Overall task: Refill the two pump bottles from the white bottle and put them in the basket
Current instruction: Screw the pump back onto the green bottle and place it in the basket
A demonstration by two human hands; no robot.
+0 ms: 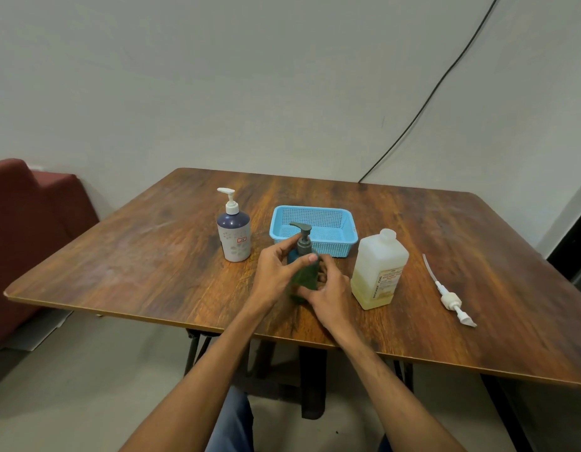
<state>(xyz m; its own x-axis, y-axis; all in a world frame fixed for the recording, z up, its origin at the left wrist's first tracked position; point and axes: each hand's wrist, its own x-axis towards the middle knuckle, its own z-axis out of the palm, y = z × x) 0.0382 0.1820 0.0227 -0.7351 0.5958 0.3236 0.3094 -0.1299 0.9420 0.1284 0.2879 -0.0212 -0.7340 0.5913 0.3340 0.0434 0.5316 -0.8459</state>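
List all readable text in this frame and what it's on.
White bottle label: vertical print, maybe "CHG" at its end; rest blurred.
Navy pump bottle red-bordered sticker: too small to read.
Basket rim sticker: too small to read.
Green pump bottle: no text visible.

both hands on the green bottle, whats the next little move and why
Probably twist the grey pump off the green pump bottle: both the left hand and right hand grip it, its pump is still on, and the white bottle already stands open, the white pump lying on the table.
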